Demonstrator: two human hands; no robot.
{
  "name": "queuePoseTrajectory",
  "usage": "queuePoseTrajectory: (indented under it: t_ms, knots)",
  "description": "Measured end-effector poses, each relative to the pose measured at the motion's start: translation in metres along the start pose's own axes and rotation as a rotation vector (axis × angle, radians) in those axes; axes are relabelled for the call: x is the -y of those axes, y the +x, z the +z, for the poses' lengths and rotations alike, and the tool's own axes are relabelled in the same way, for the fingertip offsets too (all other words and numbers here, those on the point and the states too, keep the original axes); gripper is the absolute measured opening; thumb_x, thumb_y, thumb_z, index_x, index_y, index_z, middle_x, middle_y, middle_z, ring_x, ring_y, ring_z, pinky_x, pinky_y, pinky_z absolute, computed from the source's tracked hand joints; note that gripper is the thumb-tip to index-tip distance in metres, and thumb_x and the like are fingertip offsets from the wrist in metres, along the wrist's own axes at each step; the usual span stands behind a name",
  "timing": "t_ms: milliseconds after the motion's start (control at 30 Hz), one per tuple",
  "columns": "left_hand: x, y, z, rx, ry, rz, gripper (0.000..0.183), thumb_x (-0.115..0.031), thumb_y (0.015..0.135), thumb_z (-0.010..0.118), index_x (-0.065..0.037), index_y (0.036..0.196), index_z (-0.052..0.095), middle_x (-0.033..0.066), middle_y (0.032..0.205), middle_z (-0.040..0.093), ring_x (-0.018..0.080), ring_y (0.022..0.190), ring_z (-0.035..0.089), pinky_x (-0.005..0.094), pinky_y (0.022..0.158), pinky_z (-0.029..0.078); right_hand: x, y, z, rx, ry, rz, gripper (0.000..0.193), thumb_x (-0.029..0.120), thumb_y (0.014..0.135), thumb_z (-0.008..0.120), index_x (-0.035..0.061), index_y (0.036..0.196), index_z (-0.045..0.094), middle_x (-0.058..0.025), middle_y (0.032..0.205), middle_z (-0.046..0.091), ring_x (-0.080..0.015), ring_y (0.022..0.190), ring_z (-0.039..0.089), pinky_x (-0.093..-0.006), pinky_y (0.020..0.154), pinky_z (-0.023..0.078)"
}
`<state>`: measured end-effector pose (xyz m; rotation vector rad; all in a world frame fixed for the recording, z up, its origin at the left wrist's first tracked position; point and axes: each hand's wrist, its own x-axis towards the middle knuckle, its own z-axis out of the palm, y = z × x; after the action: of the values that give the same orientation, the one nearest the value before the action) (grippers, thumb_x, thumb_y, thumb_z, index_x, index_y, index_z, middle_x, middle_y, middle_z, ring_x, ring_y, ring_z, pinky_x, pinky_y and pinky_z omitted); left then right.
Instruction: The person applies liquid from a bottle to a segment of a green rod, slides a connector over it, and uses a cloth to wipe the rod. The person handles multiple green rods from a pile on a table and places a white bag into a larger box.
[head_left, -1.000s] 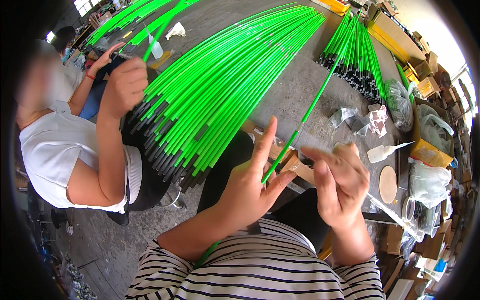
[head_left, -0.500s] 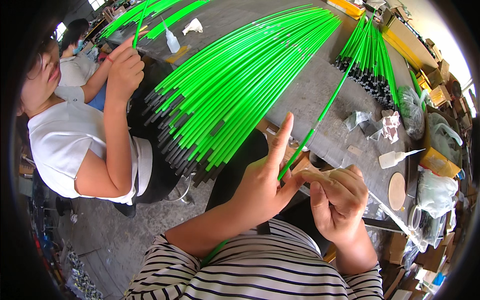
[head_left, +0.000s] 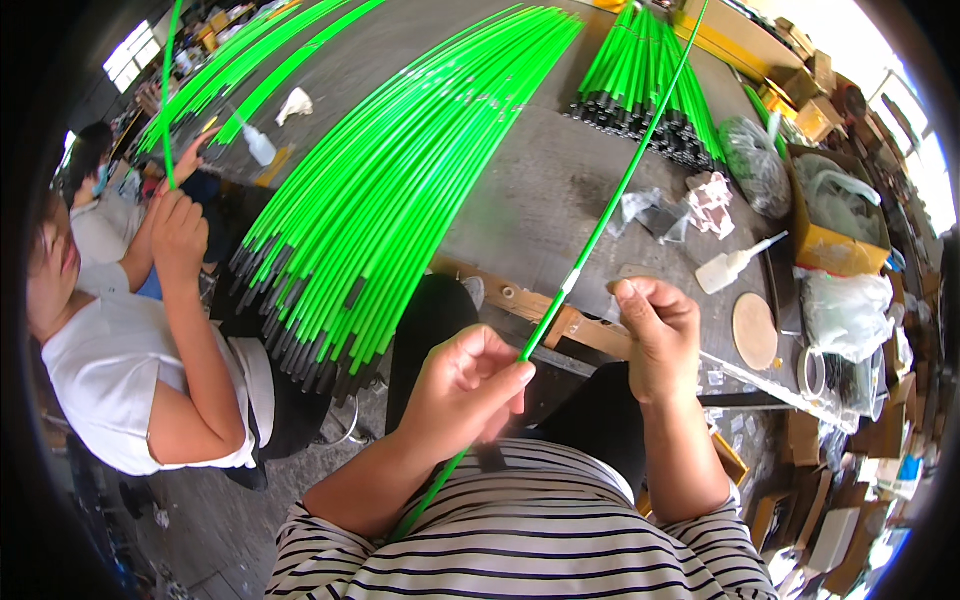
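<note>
A long thin green rod [head_left: 625, 180] slants from my waist up across the table. My left hand [head_left: 462, 388] is closed round its lower part, the thumb lying along it. A short white band [head_left: 571, 281] shows on the rod just above that hand. To the right of the rod, apart from it, my right hand [head_left: 662, 335] is raised with thumb and forefinger pinched together. Whatever lies between those fingertips is too small to make out. Beyond my left hand, a wide fan of green rods with black ends [head_left: 370, 215] lies over the table's edge.
A second bundle of black-ended green rods [head_left: 655, 95] lies at the back. On the right are crumpled wrappers [head_left: 708, 205], a needle-tipped bottle [head_left: 725, 270], a round tan disc [head_left: 755, 331] and a box of plastic bags [head_left: 838, 215]. At left a co-worker [head_left: 140, 370] holds another green rod.
My right hand has drawn away from my left hand. My left forefinger, which pointed up, is now curled in. The view has shifted, and the rod's white band sits closer to my left hand.
</note>
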<state>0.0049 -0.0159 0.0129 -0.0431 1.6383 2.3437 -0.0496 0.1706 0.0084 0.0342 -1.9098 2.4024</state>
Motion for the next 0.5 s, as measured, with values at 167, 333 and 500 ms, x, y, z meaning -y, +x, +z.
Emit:
queuePoseTrajectory:
  t_ms: [167, 333, 500]
  knots:
    - [0.000, -0.003, 0.003, 0.201, -0.209, -0.179, 0.010, -0.010, 0.086, 0.051, 0.000, 0.083, 0.048, 0.0097, 0.060, 0.054, 0.0104, 0.034, 0.042, 0.0220, 0.031, 0.031, 0.002, 0.000, -0.008, 0.133, 0.279, 0.225, 0.016, 0.014, 0.077, 0.068, 0.0012, 0.086, 0.065, 0.0017, 0.068, 0.058, -0.0049, 0.057, 0.046, -0.0178, 0.053, 0.035]
    - [-0.006, -0.007, 0.010, 0.270, -0.339, -0.236, 0.017, -0.014, 0.089, 0.048, 0.001, 0.086, 0.056, 0.0054, 0.060, 0.054, 0.0087, 0.036, 0.043, 0.0202, 0.034, 0.031, 0.008, -0.008, -0.009, 0.278, 0.549, 0.284, 0.016, 0.009, 0.076, 0.066, 0.0006, 0.090, 0.064, -0.0023, 0.078, 0.061, -0.0073, 0.069, 0.050, -0.0207, 0.066, 0.039]
    - [-0.008, -0.010, 0.014, 0.302, -0.339, -0.244, 0.020, -0.014, 0.090, 0.045, 0.002, 0.088, 0.056, 0.0047, 0.059, 0.053, 0.0076, 0.036, 0.043, 0.0191, 0.034, 0.031, 0.013, -0.014, -0.008, 0.326, 0.595, 0.296, 0.016, 0.002, 0.076, 0.063, 0.0000, 0.092, 0.063, -0.0081, 0.090, 0.063, -0.0089, 0.073, 0.052, -0.0232, 0.072, 0.042]
